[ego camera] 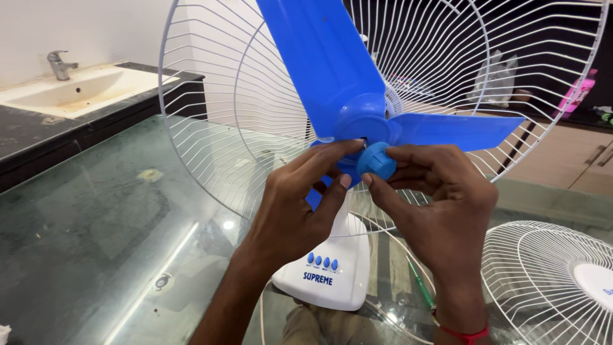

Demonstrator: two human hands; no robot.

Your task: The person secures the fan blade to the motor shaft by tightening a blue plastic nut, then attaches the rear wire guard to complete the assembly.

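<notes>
A: What are the two hands doing?

B: Both are at the middle of the fan. The right hand [440,191] has its thumb and fingers closed around the small blue cap [377,161] at the front of the blue blades [332,70]. The left hand [300,204] is partly closed, with its fingertips on the hub just beside the cap and its thumb reaching up toward it.

A: Where does the fan stand?

B: On a dark glass table [96,243]. Its white base [329,275], with a row of blue buttons, sits below the hands, and the white wire guard [211,128] rises behind the blades.

A: Anything else nearby?

B: A second wire guard [549,281] lies flat on the table at the right, well apart from the hands. A green screwdriver [420,284] lies between it and the base. A white sink [76,89] with a tap is at the far left.
</notes>
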